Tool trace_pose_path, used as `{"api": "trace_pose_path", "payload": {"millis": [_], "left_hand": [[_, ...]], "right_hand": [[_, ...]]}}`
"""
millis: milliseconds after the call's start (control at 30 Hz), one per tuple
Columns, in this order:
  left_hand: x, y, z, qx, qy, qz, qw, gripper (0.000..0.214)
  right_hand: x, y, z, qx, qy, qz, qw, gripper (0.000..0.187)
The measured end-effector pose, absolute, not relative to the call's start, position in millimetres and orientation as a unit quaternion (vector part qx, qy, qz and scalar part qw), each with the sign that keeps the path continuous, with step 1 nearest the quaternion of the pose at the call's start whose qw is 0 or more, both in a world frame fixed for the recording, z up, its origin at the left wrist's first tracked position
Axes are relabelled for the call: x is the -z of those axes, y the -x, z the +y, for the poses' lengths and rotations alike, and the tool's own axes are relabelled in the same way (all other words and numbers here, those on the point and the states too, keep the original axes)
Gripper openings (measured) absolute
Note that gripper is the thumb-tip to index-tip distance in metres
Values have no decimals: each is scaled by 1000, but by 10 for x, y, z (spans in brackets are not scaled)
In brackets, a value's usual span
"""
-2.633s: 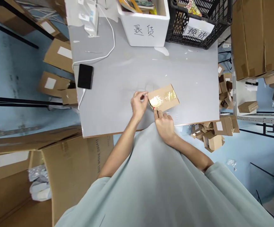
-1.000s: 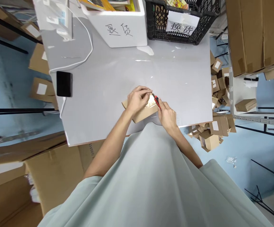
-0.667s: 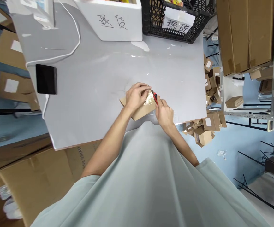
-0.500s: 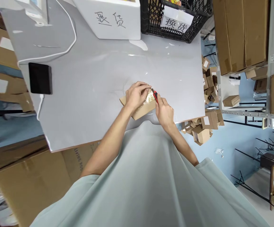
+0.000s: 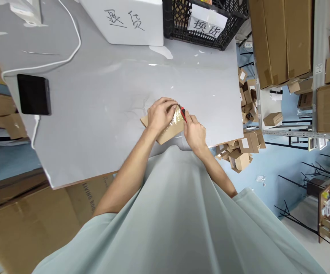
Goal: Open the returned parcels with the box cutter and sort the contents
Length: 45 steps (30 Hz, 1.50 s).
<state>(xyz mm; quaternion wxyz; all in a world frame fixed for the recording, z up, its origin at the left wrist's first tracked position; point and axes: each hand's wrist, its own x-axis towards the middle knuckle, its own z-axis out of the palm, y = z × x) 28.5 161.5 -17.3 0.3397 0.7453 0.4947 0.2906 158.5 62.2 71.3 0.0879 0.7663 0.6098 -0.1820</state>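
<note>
Firstly, at the left end of the grey table (image 5: 96,83), viewed from my remote station, I noted a dark phone (image 5: 34,94) with a white cable (image 5: 34,135) plugged into its near edge. Further right, at the back, stood a white bin (image 5: 133,26) with handwritten characters.

Near the front edge I found the left hand (image 5: 161,114) laid across a small cardboard box (image 5: 170,133). Its fingers were together, closed over the far side, thumb on top. The box sat between both hands, close to the shirt (image 5: 179,213); I could not tell whether it lay flat or was slightly raised. Shiny tape (image 5: 177,116) covered part of its top.

Just right of that, a red-and-black cutter (image 5: 183,112) was clamped in the curled fingers of the right hand (image 5: 195,131), its tip angled toward the left fingertips. The blade was too small to make out.

I recorded the chief hazard as a slip: slick tape or excess force could have sent the tip into those fingertips. A deep stroke, in my judgement, risked scoring the contents, and a loose left hold could have let the box swivel.
</note>
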Motion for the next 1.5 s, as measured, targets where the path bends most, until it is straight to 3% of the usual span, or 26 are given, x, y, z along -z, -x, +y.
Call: {"api": "trace_pose_path", "payload": {"millis": [733, 1067, 1500], "left_hand": [[258, -330, 1613, -249, -769, 499, 313, 33], [255, -350, 1604, -245, -774, 499, 305, 35], [128, -318, 1595, -241, -760, 516, 314, 32]], "right_hand": [[-1041, -1437, 724, 184, -753, 606, 178, 64], [-1047, -1545, 264, 184, -751, 595, 220, 66], [-775, -1816, 301, 210, -746, 624, 95, 69]]}}
